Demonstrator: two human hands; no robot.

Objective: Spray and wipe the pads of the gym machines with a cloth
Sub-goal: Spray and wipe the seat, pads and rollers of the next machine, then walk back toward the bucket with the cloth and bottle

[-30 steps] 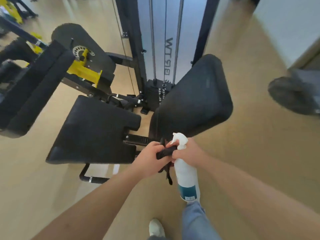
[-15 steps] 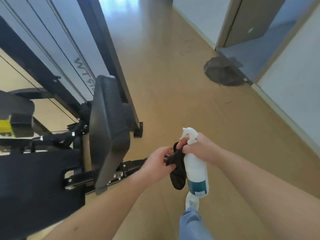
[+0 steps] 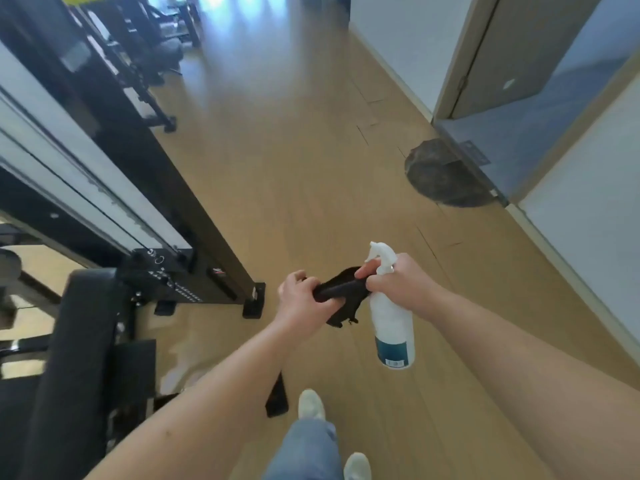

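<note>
1. L hand (image 3: pixel 304 301): fingers curled round left end of black cloth (image 3: pixel 337 289), thumb on top. Firm grip, not spread.
2. R hand (image 3: pixel 398 282): fingers wrapped round neck of white spray bottle (image 3: pixel 393 323), just under the trigger head. Forefinger and thumb tips also touch the cloth's right end; can't tell if they pinch it.
3. Cloth is stretched between both hands at mid-frame, above the floor, with a loose bit hanging below the L hand's knuckles.
4. Bottle hangs roughly upright, nozzle pointing left toward the cloth, dark teal label band near the base. It's off the floor, touching nothing but the R hand.
5. Black machine pad (image 3: pixel 83 344) is lower left, well apart from both hands. Neither hand nor cloth is on it.
6. Black machine frame post (image 3: pixel 180 202) runs diagonally at left, its foot on the wood floor (image 3: pixel 294 150).
7. Dark round mat (image 3: pixel 446 174) lies by the doorway at right, door (image 3: pixel 530 46) ajar.
8. Person's jeans leg (image 3: pixel 308 448) and white shoes (image 3: pixel 311 405) at bottom centre.
</note>
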